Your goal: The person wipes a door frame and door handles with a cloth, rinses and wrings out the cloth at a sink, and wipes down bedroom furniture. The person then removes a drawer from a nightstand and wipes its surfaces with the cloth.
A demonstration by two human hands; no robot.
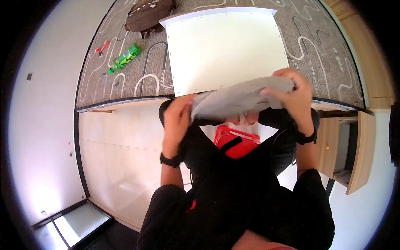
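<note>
A grey cloth (233, 100) is stretched between my two hands, above my lap and in front of the near edge of a white board (225, 50). My left hand (177, 121) grips its left end, fingers closed at the edge. The right end is in my right hand (293, 93), with the thumb on the near face and the fingers behind the top edge. The cloth sags slightly and looks a little blurred. It hides part of the board's near edge.
The board lies on a patterned grey mat (150, 62). A green bottle (125, 58), a small red object (102, 46) and a brown bag (150, 16) are at the left. Below are a red stool (246, 146) between my legs and an open wooden drawer (360, 154) at right.
</note>
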